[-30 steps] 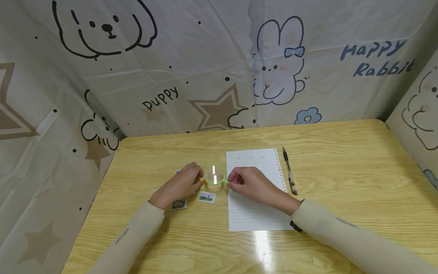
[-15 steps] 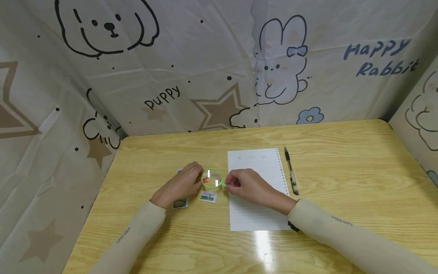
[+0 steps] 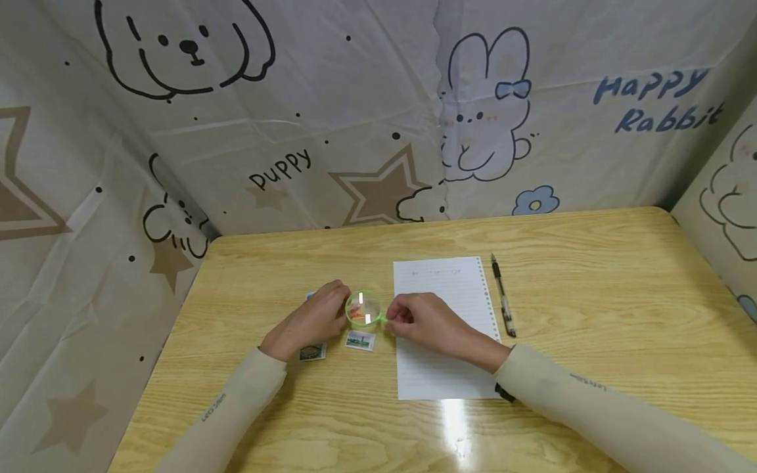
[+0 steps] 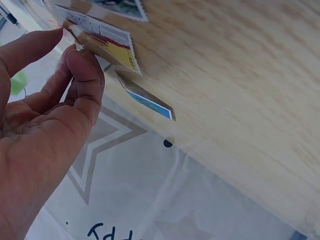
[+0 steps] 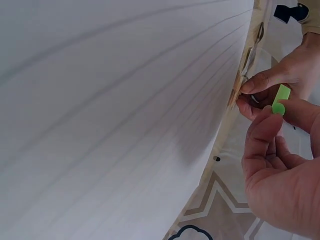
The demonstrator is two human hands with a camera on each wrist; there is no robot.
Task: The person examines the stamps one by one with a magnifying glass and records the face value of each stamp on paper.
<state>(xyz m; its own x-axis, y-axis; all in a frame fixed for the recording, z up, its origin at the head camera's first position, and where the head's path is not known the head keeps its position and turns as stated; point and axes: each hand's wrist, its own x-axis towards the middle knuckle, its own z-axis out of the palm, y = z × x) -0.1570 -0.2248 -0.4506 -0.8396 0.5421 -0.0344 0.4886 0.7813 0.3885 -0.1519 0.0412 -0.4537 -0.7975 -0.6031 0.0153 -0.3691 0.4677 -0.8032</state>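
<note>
Between thumb and fingers, my right hand (image 3: 422,318) pinches the handle of a small green magnifying glass (image 3: 363,309); the green handle end (image 5: 278,108) shows in the right wrist view. An orange patch shows through the lens. My left hand (image 3: 313,317) is just left of the lens, and in the left wrist view its thumb and fingertips pinch the edge of a yellow and red postage stamp (image 4: 107,42). A green-pictured stamp (image 3: 360,339) lies below the lens. A dark stamp (image 3: 312,352) lies by the left wrist, and a blue stamp (image 4: 150,103) is partly behind the left hand in the head view.
A lined sheet of paper (image 3: 446,368) with faint writing at its top lies under and around the right hand. To its right is a black pen (image 3: 503,295). The wooden table (image 3: 591,295) meets a printed cloth backdrop (image 3: 367,85) at the back.
My right hand has shifted slightly left, and the lens has moved left and a little nearer me, closer to my left hand. The left hand stays nearly still.
</note>
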